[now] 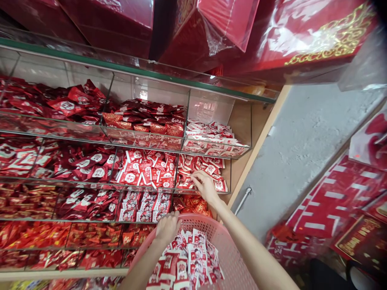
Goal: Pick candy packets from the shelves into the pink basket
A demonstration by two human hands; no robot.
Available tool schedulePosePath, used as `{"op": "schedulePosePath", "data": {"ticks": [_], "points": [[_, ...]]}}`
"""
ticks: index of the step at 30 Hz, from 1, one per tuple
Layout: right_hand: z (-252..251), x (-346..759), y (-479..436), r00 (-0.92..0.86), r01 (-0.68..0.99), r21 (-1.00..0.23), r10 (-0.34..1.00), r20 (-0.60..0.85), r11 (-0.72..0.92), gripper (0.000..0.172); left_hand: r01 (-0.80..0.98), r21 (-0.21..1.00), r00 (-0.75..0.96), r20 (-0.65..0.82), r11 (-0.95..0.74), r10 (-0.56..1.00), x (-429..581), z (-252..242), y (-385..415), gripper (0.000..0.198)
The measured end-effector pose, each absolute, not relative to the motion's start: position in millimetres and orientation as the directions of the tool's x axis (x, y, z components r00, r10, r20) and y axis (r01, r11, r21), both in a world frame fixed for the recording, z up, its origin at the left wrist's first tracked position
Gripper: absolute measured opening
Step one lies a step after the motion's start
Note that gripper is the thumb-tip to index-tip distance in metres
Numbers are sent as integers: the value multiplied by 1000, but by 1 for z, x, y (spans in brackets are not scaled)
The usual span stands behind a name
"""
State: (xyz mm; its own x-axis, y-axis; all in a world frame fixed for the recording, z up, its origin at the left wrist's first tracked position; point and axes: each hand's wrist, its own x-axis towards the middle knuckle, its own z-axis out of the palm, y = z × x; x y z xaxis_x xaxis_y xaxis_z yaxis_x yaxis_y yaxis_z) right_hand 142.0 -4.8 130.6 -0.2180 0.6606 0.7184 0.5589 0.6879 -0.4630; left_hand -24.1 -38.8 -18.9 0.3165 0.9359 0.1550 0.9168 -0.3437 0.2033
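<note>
My left hand (pixel 167 226) is wrapped over the far rim of a pink plastic basket (pixel 222 229) with small holes in its wall. Red and white candy packets (pixel 198 257) lie in a loose heap inside it. Above the basket, my right hand (pixel 206 188) reaches into the right-end compartment of a shelf, among red and white packets (pixel 213 167). Its fingers are curled together at the tips; whether a packet is between them I cannot make out.
Clear-walled shelf compartments (pixel 145 187) hold red packets in several rows. Large red gift boxes (pixel 193 32) stand on a glass shelf (pixel 136 70) overhead. A wooden side panel (pixel 256 151) ends the shelving beside a grey wall (pixel 290 149). Red and white goods (pixel 335 193) hang at right.
</note>
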Motion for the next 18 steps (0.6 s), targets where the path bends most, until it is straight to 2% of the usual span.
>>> {"op": "schedulePosePath", "data": {"ticks": [3, 6, 9, 12, 13, 15, 18], "points": [[139, 137, -7, -183, 554, -469, 650, 737, 688, 21, 919, 201, 312, 150, -338, 938, -24, -18, -39, 31], [146, 134, -6, -83, 518, -578, 709, 700, 631, 20, 921, 202, 308, 145, -333, 940, -24, -16, -40, 31], [148, 135, -6, -3, 361, -751, 806, 593, 553, 20, 920, 200, 312, 146, -337, 939, -24, -15, -41, 31], [144, 138, -19, 9, 198, -818, 833, 553, 541, 19, 919, 202, 312, 148, -338, 938, -24, -16, -40, 32], [141, 138, -27, -1, 193, -803, 819, 574, 563, 18, 919, 203, 312, 150, -339, 938, -24, -16, -40, 32], [134, 140, -45, -54, 295, -707, 750, 659, 643, 14, 917, 204, 314, 157, -342, 936, -24, -17, -40, 32], [121, 142, -71, -238, 501, -425, 592, 770, 754, 13, 915, 205, 318, 167, -348, 933, -24, -19, -38, 33]]}}
